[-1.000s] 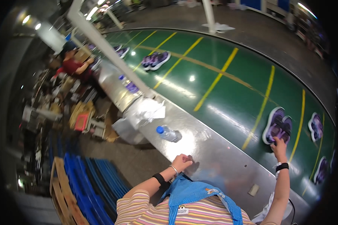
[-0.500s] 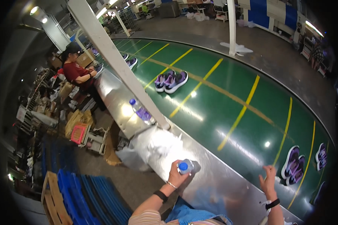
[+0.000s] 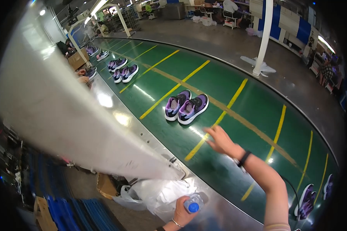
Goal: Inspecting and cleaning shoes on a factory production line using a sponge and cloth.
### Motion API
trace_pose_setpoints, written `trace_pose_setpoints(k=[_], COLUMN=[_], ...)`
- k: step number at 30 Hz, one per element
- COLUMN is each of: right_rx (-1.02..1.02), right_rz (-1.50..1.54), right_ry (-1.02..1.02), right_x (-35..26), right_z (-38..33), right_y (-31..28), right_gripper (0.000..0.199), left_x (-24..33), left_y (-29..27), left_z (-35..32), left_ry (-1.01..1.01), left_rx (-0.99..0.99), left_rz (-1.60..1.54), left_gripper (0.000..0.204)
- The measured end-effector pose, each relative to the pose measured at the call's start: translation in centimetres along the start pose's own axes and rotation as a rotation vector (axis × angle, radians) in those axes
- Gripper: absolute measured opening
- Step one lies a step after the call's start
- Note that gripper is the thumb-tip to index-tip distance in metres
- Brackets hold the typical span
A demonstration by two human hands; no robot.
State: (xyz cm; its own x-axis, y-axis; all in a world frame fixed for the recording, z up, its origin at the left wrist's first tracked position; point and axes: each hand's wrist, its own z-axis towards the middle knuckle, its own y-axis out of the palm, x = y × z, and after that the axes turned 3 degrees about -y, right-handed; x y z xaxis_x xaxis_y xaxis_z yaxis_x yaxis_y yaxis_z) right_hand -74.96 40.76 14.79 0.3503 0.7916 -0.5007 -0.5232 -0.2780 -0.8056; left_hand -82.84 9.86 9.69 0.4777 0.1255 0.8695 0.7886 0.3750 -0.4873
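Remotely, I see the left hand (image 3: 184,213) wrapped round a smooth clear-plastic bottle (image 3: 193,203), the right hand (image 3: 221,140), fingers bent but apart, just right of purple-black shoes (image 3: 197,108) on the glossy green belt (image 3: 216,169), and a broad white post (image 3: 77,115) blocking the near left.

So the left hand (image 3: 184,213) has its fingers wrapped around a clear bottle (image 3: 194,204) with a blue cap, over the metal counter (image 3: 223,213), right next to a crumpled white plastic bag (image 3: 158,192). Right hand (image 3: 221,140) is out over the green belt (image 3: 235,171) with nothing in it, fingers a bit curled, near but not touching a pair of purple and black shoes (image 3: 193,109). Those sit side by side, white soles down. More pairs (image 3: 129,73) line up further off, and a big pale beam (image 3: 85,123) slants across the left, kinda blurry.
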Motion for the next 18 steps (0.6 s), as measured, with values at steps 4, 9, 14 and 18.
trace_pose_setpoints(k=[4, 9, 14, 18], right_rx=[0.068, -0.03, -0.04, -0.069], right_rz=[-0.166, -0.163, -0.049, 0.067], right_ry=[0.093, 0.238, 0.032, 0.078], right_x=[1.3, 3.3, 2.6, -0.9], right_z=[13.2, 16.1, 6.9, -6.8], right_y=[6.1, 12.4, 7.6, -0.3], right_gripper=[0.053, 0.031, 0.018, 0.018], left_x=[-0.3, -1.0, -1.2, -0.5], left_y=[0.2, -0.8, -0.8, -1.6], left_z=[-0.5, -0.2, -0.4, -0.7], left_ry=[-0.051, -0.053, 0.005, -0.066], left_rx=[0.051, -0.145, -0.094, -0.073], left_rz=[-0.026, -0.094, 0.036, 0.055], left_gripper=[0.05, 0.068, 0.066, 0.07])
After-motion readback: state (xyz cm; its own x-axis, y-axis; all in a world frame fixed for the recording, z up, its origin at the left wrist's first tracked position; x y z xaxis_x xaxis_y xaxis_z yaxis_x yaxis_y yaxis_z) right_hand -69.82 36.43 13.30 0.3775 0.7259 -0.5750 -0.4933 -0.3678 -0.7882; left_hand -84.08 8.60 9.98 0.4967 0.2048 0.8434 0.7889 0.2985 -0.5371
